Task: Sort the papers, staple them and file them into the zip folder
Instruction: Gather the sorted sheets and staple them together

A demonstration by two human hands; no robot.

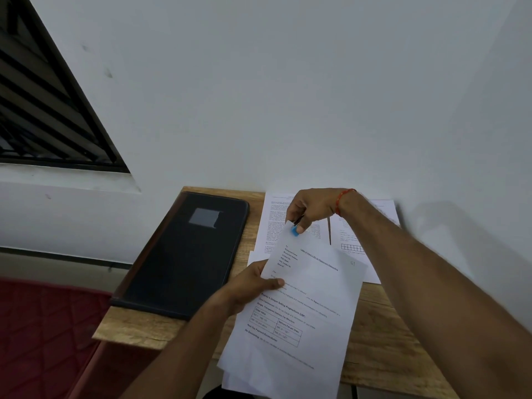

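Holding papers (302, 298): left hand (253, 286) | right hand (311, 208): blue stapler (294, 230) | zip folder (184, 254) closed

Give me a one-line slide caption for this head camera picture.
Left hand holds a paper stack while the right hand pinches a small blue stapler at its top corner.

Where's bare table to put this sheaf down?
Widest bare wood: the table front right, between the held sheaf and the loose sheets behind. A narrow strip runs before the folder. The back is crowded: folder left, sheets right.
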